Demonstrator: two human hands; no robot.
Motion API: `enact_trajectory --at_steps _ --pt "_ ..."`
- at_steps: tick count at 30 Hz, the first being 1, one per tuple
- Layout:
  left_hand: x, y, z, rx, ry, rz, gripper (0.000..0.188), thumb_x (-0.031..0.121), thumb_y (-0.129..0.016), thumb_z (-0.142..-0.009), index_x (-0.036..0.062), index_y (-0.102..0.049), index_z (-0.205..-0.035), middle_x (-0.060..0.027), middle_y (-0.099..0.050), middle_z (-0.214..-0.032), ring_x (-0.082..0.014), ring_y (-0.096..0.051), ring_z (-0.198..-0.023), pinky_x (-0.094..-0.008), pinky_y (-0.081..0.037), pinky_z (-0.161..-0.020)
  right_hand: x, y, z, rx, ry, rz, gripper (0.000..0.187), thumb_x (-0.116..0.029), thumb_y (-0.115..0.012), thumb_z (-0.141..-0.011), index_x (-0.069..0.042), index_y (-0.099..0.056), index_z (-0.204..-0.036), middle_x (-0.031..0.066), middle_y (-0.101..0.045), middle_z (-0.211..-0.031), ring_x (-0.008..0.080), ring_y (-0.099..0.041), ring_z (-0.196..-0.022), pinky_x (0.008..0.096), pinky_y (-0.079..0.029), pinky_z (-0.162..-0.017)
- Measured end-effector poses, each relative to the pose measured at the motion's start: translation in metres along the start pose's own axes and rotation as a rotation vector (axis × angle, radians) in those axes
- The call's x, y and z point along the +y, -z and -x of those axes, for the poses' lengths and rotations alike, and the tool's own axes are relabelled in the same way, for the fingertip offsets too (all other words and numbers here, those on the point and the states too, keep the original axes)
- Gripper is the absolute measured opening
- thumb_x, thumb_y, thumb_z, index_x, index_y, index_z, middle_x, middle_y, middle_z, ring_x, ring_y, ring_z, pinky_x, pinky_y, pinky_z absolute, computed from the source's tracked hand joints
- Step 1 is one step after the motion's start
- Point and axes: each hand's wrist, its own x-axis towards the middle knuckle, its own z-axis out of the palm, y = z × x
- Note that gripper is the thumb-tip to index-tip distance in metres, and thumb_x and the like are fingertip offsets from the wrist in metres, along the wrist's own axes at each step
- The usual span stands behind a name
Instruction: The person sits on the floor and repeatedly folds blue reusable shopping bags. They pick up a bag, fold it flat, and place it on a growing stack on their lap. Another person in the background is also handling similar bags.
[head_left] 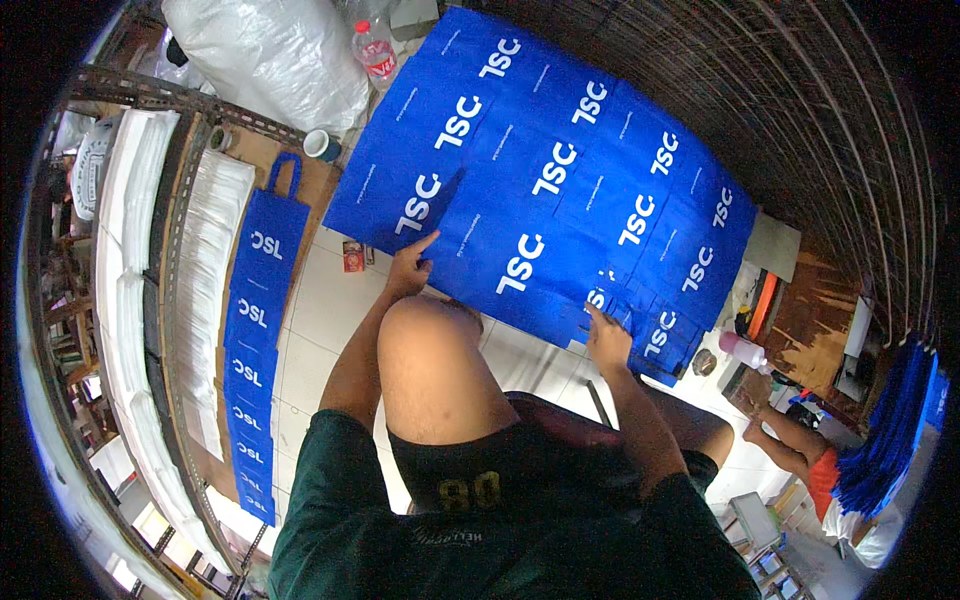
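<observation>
Overlapping blue fabric bags [545,130] with white print lie in rows across the work surface in front of me. My left hand [409,268] rests at their near left edge, its index finger stretched out onto the fabric and nothing held. Farther right, my right hand [607,338] is closed at a blue bag [640,312] in the near right part of the layout, where the print looks bent and broken up. Its fingertips are partly lost against the fabric.
Blue bags [255,315] hang in a strip on the left, beside stacks of white material [130,270]. A white cup [318,144], a bottle [374,55] and a large plastic sack [270,60] stand at far left. Another person's legs [785,440] show at right, near a pinkish bottle [742,350].
</observation>
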Motion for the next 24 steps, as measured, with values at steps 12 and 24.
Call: enact_trajectory --at_steps 12,24 --pt "-0.030 -0.001 -0.002 0.146 0.022 -0.253 0.035 0.002 -0.062 -0.068 0.0044 -0.059 -0.103 -0.0181 -0.060 -0.094 -0.0335 -0.058 -0.085 -0.0378 -0.046 -0.074 -0.012 -0.036 -0.021 0.027 -0.132 0.096 0.038 -0.012 -0.057 -0.070 -0.019 -0.056 -0.107 0.0094 -0.062 -0.090 0.0276 -0.061 -0.080 0.0399 -0.049 -0.069" --pt "-0.033 -0.011 -0.009 0.181 0.127 -0.376 0.025 0.009 -0.064 -0.068 0.0054 -0.063 -0.093 -0.0162 -0.061 -0.087 -0.0338 -0.058 -0.083 -0.0398 -0.046 -0.074 -0.006 -0.043 -0.027 0.008 -0.196 0.177 0.025 -0.021 -0.055 -0.077 -0.020 -0.058 -0.102 0.0051 -0.063 -0.089 0.0243 -0.060 -0.086 0.0452 -0.042 -0.077"
